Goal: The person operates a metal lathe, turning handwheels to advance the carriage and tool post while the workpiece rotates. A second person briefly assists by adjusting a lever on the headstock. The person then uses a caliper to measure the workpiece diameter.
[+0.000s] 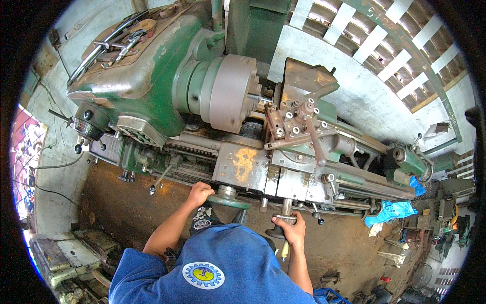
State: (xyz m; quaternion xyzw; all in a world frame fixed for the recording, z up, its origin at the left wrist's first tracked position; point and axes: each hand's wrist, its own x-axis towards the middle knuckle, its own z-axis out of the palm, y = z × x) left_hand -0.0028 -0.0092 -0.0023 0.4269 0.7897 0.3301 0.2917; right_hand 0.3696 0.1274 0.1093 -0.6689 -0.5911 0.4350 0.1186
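Note:
My left hand (201, 193) is closed on the left rim of a green carriage handwheel (229, 202) at the front of a metal lathe. Further right, the fingers of my right hand (292, 230) wrap round the small dark cross-slide handwheel (276, 232), which has a pale handle (285, 250) hanging below it. Beyond my hands, a large grey chuck (234, 93) holds a thin metal bar (261, 98) in its jaws. Close to that bar stands the tool post (298, 119), with several bolts and a long lever (316, 139).
The green headstock (147, 76) carries loose wrenches (129, 43) on top. At the bed's right end is the tailstock (407, 161), with a blue cloth (390, 213) nearby. A ball-ended lever (158, 181) juts out left of my left hand. Metal parts (66, 258) lie at lower left.

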